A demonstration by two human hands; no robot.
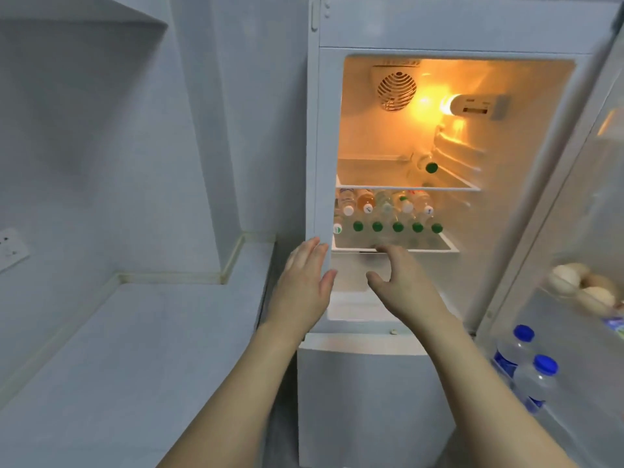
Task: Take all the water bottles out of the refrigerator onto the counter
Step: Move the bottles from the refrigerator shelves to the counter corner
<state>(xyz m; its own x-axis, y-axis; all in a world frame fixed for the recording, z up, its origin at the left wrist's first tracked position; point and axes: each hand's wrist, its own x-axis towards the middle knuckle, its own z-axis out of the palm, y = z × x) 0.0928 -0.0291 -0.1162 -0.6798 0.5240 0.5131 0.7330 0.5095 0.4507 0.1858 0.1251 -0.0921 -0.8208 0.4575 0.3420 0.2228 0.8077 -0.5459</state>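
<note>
Table (141,349) at left, bare light surface. Left hand (302,285) raised flat at refrigerator (381,383) left edge, fingers straight, grip released, holding nothing. Right hand (401,285) just right of it, fingers loosely spread toward lower shelf (445,246) front lip, grip released too. Lower shelf: bottles lying caps outward, five green caps (397,227) in front row, about five white-capped bottles (407,207) stacked above; exact count unclear. Upper shelf: one green-capped bottle (431,167). Open door (540,204) at right: two blue-capped bottles (537,380), eggs (584,285) above.
</note>
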